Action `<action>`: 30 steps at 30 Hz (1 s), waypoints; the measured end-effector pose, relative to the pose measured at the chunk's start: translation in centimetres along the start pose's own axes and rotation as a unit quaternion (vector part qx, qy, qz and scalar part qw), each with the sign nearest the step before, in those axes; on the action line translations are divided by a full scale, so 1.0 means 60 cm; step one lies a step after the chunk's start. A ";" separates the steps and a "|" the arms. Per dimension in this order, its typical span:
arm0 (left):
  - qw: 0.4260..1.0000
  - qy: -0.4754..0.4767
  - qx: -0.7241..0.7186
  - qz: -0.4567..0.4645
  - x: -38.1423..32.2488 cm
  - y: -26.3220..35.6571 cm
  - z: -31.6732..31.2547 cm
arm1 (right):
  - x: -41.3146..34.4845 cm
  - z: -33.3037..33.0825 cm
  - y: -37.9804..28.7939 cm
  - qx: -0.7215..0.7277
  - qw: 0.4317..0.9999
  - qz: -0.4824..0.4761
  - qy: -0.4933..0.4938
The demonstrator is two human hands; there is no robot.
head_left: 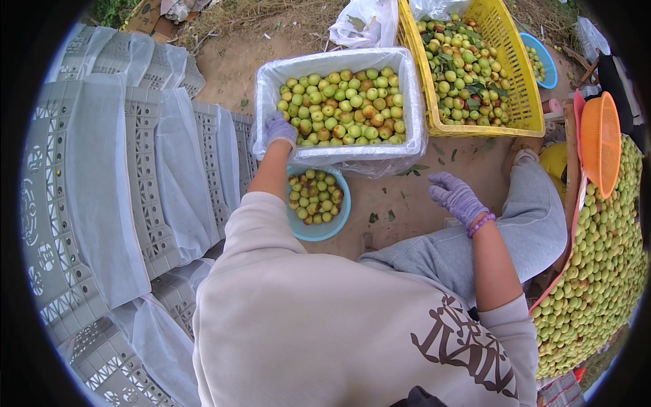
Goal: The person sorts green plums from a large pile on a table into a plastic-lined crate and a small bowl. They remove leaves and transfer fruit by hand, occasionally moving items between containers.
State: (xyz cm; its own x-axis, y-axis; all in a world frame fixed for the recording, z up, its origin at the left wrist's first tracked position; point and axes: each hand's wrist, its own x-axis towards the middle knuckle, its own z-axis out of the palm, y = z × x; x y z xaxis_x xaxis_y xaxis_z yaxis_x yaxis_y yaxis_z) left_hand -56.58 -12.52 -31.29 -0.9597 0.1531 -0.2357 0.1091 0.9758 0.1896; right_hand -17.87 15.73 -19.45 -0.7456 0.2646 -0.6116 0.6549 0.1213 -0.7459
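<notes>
A white crate lined with clear plastic [338, 151] stands in front of me, filled with green and brownish jujube-like fruits [351, 104]. At its left end my left hand [280, 130], in a purple knit glove, reaches over the rim, its fingertips beside the fruits; whether it grips anything cannot be told. My right hand [454, 196], gloved alike, hangs above the ground near my knee, fingers slightly bent, with nothing seen in it. Below the crate sits a light blue bowl [347, 216] of more fruits [316, 197], many with brown patches.
A yellow crate [485, 131] holds fruits and leaves, beside a blue basin [546, 61]. Grey plastic crates with white liners [142, 178] are stacked at left. At right, an orange basket [605, 145] rests by a large heap of green fruits [592, 274]. A plastic bag [363, 25] lies behind.
</notes>
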 end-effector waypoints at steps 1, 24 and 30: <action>0.999 -0.014 0.005 -0.042 0.002 0.007 0.004 | 0.000 0.000 0.001 -0.010 1.000 -0.004 0.004; 0.978 -0.184 0.041 0.087 0.000 0.015 -0.012 | -0.001 -0.005 0.007 -0.014 1.000 0.005 0.003; 0.951 -0.302 0.059 0.017 0.002 0.051 -0.004 | -0.001 -0.006 0.007 -0.022 1.000 0.008 -0.003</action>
State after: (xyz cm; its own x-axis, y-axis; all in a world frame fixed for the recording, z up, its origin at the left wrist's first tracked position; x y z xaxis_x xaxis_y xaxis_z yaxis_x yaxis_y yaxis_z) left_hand -56.45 -9.55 -30.52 -0.6342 0.2123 -0.7434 0.2009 0.9738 0.1066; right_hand -17.53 16.08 -19.66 -0.7358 0.2619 -0.6245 0.6713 0.1596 -0.7238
